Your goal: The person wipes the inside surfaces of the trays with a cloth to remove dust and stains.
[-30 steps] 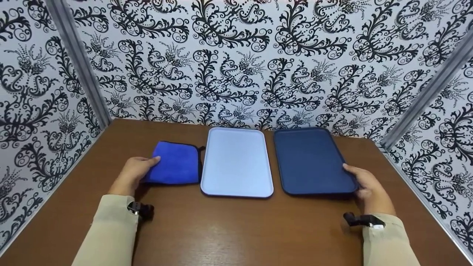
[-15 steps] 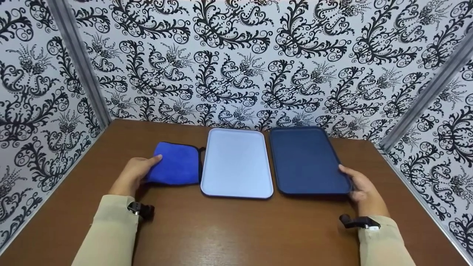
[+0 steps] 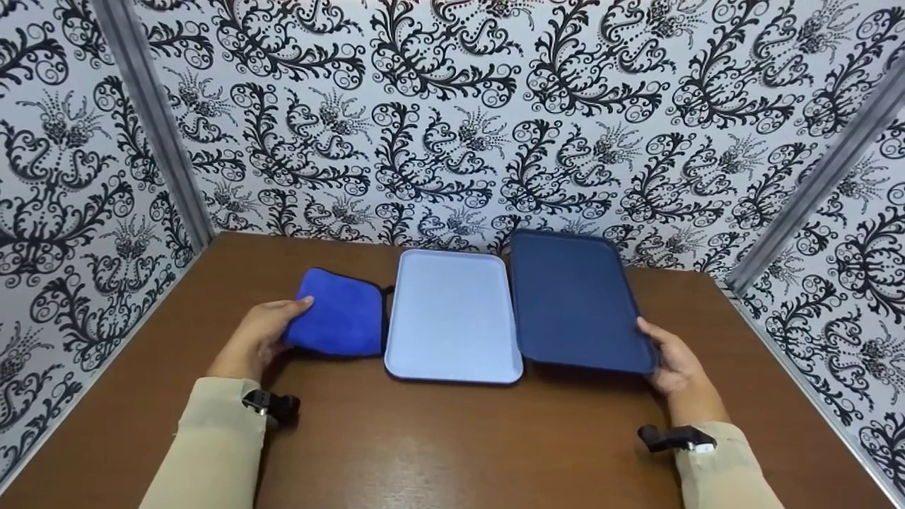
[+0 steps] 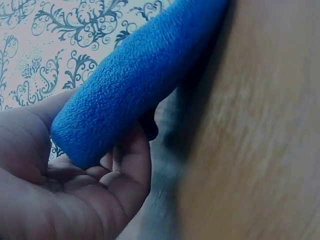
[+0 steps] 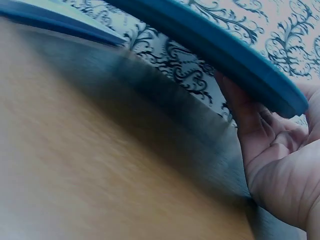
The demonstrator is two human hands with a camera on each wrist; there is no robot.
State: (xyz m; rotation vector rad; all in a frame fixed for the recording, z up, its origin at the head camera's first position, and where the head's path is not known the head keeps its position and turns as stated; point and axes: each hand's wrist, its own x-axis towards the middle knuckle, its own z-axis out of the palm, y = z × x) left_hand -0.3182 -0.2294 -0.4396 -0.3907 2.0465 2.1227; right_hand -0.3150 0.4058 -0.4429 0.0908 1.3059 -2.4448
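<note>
My left hand [image 3: 265,329] grips the left edge of a folded blue cloth [image 3: 336,314] with dark trim, thumb on top and fingers curled beneath. In the left wrist view the fluffy cloth [image 4: 125,85] is lifted at the held side, its fold between thumb and fingers. My right hand [image 3: 672,357] holds the dark navy tray [image 3: 576,304] by its near right side, thumb over the rim. The right wrist view shows that tray [image 5: 220,50] raised above the table, fingers under it. Between the two lies a pale blue tray [image 3: 454,318], whose right edge the navy tray overlaps in the head view.
A brown wooden table [image 3: 438,438] bears everything. Behind it stands a wall [image 3: 452,127] with black floral pattern, and similar panels with grey metal posts [image 3: 152,127] close in both sides. The cloth's small black loop [image 3: 388,290] lies near the pale tray's left rim.
My right hand has lifted the navy tray and moved it left, up to the pale tray's right edge. My left hand has raised the cloth slightly. The pale tray stays put.
</note>
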